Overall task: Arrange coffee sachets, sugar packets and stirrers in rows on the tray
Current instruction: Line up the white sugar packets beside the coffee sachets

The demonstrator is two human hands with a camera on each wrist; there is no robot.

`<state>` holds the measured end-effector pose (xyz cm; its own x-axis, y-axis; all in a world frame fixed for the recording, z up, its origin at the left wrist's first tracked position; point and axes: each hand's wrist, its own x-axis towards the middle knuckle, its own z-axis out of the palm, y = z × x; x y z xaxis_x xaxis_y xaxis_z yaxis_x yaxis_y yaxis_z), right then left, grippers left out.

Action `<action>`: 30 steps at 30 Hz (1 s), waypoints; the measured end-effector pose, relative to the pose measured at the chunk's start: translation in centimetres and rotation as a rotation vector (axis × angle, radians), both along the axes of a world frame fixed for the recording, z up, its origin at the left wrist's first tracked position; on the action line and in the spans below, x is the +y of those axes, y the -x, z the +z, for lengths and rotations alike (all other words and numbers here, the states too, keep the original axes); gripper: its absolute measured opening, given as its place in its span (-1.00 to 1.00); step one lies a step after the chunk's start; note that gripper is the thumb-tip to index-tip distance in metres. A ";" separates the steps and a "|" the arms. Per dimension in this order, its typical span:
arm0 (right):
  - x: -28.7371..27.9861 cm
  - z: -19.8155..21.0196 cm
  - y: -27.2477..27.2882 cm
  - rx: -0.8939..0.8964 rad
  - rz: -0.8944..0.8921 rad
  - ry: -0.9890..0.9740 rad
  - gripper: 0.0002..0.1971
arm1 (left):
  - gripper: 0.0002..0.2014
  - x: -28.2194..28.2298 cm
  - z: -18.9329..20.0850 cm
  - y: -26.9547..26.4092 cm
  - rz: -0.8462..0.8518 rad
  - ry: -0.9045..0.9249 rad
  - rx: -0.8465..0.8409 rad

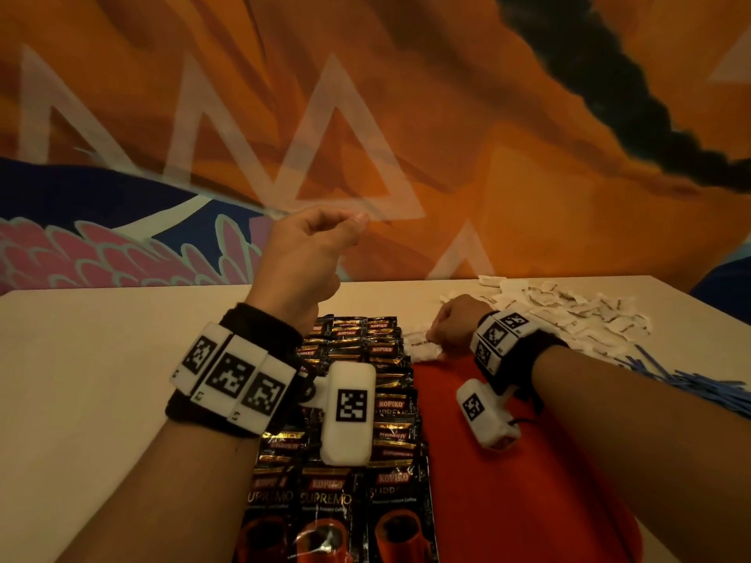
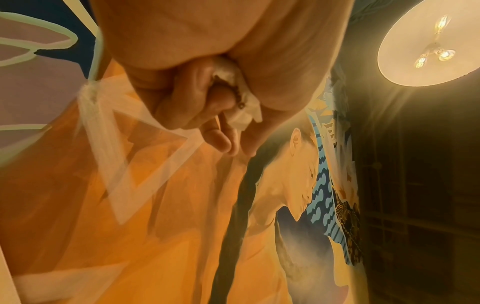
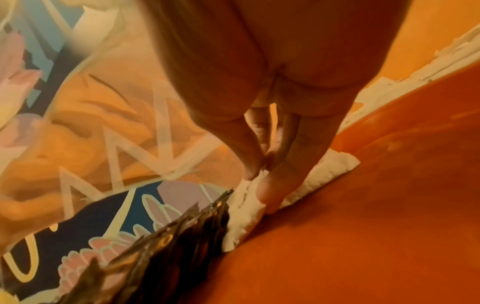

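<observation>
Black Kopiko coffee sachets lie in overlapping rows along the left part of the red tray. My left hand is raised above the table's far edge, fingers curled round a few white sugar packets. My right hand is down at the tray's far end. Its straight fingertips press on white sugar packets that lie on the tray beside the coffee sachets.
A loose heap of white sugar packets covers the table at the back right. Blue stirrers lie in a pile at the right edge. The pale table runs up to a painted orange wall.
</observation>
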<state>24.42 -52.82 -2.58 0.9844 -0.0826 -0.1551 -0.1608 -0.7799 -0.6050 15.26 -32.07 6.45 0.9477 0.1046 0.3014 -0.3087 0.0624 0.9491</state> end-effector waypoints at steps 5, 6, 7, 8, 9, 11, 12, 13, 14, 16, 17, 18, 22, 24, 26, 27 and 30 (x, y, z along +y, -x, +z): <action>1.1 0.2 0.3 -0.056 0.008 0.319 -0.60 | -0.93 0.1 0.0 0.0 -0.006 -0.014 0.009; 1.2 0.2 0.4 -0.058 0.008 0.337 -0.58 | -0.94 0.1 0.0 0.0 -0.005 -0.015 0.010; 1.2 0.2 0.4 -0.056 0.011 0.347 -0.57 | -0.94 0.1 0.0 0.0 -0.002 -0.016 0.012; 1.1 0.3 0.4 -0.054 0.014 0.352 -0.57 | -0.93 0.1 0.0 0.0 -0.001 -0.017 0.015; 0.9 0.4 0.5 -0.050 0.017 0.348 -0.59 | -0.93 0.1 0.0 0.0 -0.002 -0.015 0.016; 0.4 0.7 0.6 -0.092 0.022 0.265 -0.71 | -0.93 0.1 0.0 0.0 -0.004 -0.007 0.018; 0.3 0.7 0.8 -0.125 0.034 0.220 -0.77 | -0.93 0.1 0.0 0.0 -0.005 -0.003 0.020; 0.2 0.7 0.9 -0.145 0.061 0.204 -0.81 | -0.92 0.0 0.0 0.0 -0.004 -0.002 0.021; 0.2 0.6 1.1 -0.142 0.099 0.210 -0.83 | -0.90 0.0 -0.1 -0.1 -0.004 -0.001 0.020; 0.3 0.3 1.1 -0.083 0.162 0.250 -0.85 | -0.86 -0.2 -0.2 -0.2 -0.019 0.006 0.020; 0.3 0.1 1.1 -0.062 0.184 0.265 -0.85 | -0.83 -0.2 -0.2 -0.2 -0.045 0.016 0.022; 0.2 0.2 1.1 -0.068 0.190 0.262 -0.87 | -0.79 -0.3 -0.2 -0.2 -0.086 0.033 0.027; 0.2 2.9 1.9 -0.317 0.172 0.104 -0.96 | -0.58 -0.2 -0.2 -0.1 -0.228 0.108 0.052; 1.2 4.8 3.6 -0.477 0.205 -0.094 -0.91 | -0.48 -0.2 -0.2 -0.1 -0.254 0.114 0.059; 2.7 6.5 5.9 -0.593 0.292 -0.368 -0.82 | -0.42 -0.5 -0.2 -0.1 -0.269 0.100 0.072; 3.3 6.9 6.9 -0.616 0.349 -0.475 -0.77 | -0.40 -0.6 -0.3 0.0 -0.276 0.088 0.082; 4.7 6.9 8.5 -0.636 0.472 -0.550 -0.83 | -0.35 -0.9 -0.3 0.4 -0.298 0.039 0.117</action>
